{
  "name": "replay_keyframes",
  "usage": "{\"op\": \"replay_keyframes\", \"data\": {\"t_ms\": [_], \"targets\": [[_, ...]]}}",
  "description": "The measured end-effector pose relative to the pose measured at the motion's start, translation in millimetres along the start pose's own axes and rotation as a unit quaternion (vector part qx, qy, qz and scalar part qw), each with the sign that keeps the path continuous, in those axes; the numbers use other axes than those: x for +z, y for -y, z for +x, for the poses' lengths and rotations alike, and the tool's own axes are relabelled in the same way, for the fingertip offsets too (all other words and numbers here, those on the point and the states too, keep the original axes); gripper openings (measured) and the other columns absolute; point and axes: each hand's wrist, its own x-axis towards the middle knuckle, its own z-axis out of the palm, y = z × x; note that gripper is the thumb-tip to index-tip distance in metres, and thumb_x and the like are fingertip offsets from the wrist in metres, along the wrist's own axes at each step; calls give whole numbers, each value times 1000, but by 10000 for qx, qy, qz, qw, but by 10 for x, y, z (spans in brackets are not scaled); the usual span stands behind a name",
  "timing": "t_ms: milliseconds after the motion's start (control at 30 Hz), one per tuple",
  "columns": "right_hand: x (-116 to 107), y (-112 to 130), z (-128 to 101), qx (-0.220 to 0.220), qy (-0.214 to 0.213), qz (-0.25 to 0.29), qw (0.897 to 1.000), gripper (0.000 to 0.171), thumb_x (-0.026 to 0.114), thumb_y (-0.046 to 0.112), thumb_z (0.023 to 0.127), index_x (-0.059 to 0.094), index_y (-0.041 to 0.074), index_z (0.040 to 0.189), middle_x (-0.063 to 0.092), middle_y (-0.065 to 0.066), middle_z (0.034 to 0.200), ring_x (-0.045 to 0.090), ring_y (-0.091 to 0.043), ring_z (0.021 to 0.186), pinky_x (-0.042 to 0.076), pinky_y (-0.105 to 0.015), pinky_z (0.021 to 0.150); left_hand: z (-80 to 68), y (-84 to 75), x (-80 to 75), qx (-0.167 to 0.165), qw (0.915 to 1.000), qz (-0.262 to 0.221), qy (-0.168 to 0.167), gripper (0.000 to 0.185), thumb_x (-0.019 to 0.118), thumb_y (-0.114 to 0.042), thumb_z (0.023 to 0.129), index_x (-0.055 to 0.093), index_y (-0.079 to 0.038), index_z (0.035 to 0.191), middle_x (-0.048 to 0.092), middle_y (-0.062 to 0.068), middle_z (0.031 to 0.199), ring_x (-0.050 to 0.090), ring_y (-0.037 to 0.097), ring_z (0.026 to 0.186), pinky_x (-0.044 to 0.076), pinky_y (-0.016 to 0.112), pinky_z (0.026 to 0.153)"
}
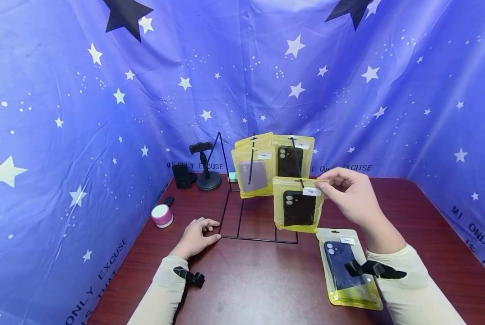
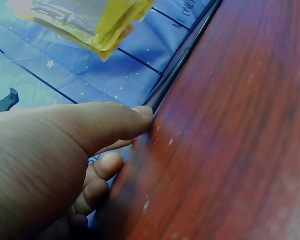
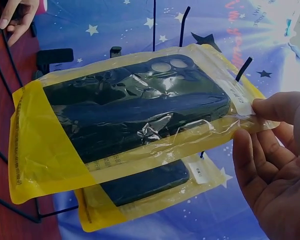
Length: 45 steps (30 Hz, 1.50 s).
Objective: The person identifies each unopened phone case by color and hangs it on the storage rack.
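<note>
My right hand pinches the top right corner of a yellow-edged clear bag holding a black phone case. The bag's top edge is at the end of a hook of the black wire display rack; I cannot tell whether the hook passes through its hole. Behind it, another bagged black phone case hangs. Bagged cases hang on the left hook, a lilac phone case foremost. At the rack's front left base corner, my left hand pinches the wire between thumb and fingers.
A bagged dark blue phone case lies on the table under my right forearm. To the rack's left stand a black phone stand, a small black holder and a pink-and-white round object. A starry blue curtain surrounds the table.
</note>
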Motion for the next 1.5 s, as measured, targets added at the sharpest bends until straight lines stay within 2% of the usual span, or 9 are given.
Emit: {"op": "replay_keyframes", "data": {"t_ms": [433,1133,1333,1500], "targets": [[30,-102,184,29,-6,94,10000,10,74,1,95,75,-2,104,67,-19,73,64,-14,63,45,-24,54,8,42,21,38,10000,35,-40,33,89,-29,86,77,-23,117,58,-11,90,51,14,92,40,41,87],[91,-303,588,307,-354,32,9989,16,76,4,95,75,-6,107,69,-20,76,64,-12,62,44,-22,54,30,72,21,50,10000,-1,-46,34,89,-28,85,78,-22,117,57,-11,90,51,16,92,39,41,87],[128,-105,655,391,-416,61,9984,13,71,-3,95,72,-13,104,67,-31,80,64,-12,61,47,-23,54,30,67,22,40,10000,20,-50,34,89,-27,85,78,-23,116,58,-11,90,52,16,92,39,41,88],[126,-124,712,534,-515,34,9972,14,71,-3,96,71,-13,105,70,-26,81,66,-18,65,48,-22,57,29,67,19,39,10000,31,-46,34,89,-27,84,78,-23,116,58,-11,90,52,16,92,39,41,87]]}}
